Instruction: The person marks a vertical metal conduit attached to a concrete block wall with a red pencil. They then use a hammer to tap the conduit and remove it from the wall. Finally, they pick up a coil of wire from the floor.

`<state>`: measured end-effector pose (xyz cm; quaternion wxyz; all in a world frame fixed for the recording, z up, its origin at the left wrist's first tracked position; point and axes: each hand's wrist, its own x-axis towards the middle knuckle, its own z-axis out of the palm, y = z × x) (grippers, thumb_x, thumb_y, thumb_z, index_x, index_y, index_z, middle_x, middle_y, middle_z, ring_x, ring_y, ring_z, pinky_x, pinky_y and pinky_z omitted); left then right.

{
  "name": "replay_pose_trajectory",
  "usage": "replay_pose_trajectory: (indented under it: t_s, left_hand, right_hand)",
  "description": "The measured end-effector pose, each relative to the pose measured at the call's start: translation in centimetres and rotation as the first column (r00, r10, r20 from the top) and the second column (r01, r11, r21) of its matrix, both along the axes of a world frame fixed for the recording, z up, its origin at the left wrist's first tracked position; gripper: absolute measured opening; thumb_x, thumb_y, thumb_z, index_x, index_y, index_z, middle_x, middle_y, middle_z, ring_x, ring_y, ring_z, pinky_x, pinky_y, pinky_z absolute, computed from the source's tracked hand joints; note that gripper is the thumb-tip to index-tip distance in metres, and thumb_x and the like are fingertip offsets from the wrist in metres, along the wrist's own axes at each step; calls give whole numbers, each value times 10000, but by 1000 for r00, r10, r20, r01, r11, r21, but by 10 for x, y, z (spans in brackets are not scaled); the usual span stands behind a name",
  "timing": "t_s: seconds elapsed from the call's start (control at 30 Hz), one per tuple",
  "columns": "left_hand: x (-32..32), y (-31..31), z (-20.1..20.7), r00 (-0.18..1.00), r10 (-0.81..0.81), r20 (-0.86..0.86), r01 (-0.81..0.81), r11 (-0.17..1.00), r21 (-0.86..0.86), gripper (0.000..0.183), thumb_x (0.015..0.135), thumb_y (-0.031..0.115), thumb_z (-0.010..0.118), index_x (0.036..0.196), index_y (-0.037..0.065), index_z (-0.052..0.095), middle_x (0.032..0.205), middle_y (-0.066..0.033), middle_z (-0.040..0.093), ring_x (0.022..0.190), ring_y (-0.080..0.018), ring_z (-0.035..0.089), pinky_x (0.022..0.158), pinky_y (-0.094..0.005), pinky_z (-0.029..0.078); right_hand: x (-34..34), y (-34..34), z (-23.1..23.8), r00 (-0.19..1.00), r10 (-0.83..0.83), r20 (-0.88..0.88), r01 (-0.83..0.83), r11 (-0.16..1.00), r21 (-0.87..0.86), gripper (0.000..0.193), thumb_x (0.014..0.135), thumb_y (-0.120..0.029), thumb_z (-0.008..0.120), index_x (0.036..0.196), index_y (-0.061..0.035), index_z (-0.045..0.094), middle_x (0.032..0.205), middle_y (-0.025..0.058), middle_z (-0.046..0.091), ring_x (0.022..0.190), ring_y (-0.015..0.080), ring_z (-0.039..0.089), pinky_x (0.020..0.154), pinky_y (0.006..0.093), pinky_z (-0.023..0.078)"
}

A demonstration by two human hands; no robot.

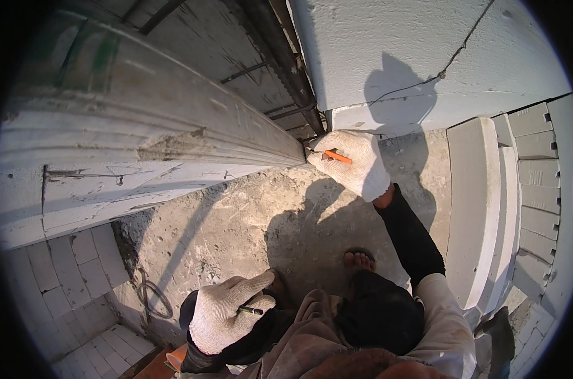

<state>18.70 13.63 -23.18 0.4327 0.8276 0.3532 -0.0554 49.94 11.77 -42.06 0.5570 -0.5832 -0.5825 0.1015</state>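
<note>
One orange stick shows in the head view, lying across the white knitted glove of the right hand, whose fingers are closed around it. This hand reaches forward on a dark-sleeved forearm to the narrow corner where a long grooved white beam, slanting in from the left, meets a white wall. The glove hides whatever the stick's far end touches, so contact with the beam cannot be told. Dark metal bars run up behind the corner, and a dark line, either a crack or a wire, crosses the wall.

Nearer the body, the left hand, also gloved, hangs low in front of the person's left leg. A short dark pen-like stick pokes out between its thumb and curled fingers, pinched there; the rest is covered.

Below is a rough concrete floor, sunlit and streaked with shadow, with the toes of the right foot on it. A loop of cord lies to the left, near pale blocks. Thick light-grey slabs stand on the right, beside a block wall.
</note>
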Motion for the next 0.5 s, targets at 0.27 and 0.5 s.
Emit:
replay_pose_trajectory:
  t_s: [0.27, 0.5]
  left_hand:
    - [3, -3, 2, 1000, 20, -7, -20, 1000, 8, 367, 877, 169, 795, 1182, -27, 740, 788, -138, 714, 684, -249, 715, 625, -332, 533]
    - [4, -4, 1, 1000, 15, -20, -15, 1000, 6, 355, 879, 167, 792, 1173, -25, 747, 797, -144, 716, 692, -249, 719, 633, -333, 539]
  right_hand:
    - [-3, -2, -1, 995, -11, -95, 7, 999, -38, 203, 843, -167, 862, 956, -55, 736, 825, 83, 726, 688, 193, 709, 633, 307, 564]
    - [-2, -2, -5, 998, -9, -70, 7, 1000, -19, 197, 844, -163, 861, 961, -70, 732, 829, 88, 725, 705, 223, 710, 642, 326, 563]
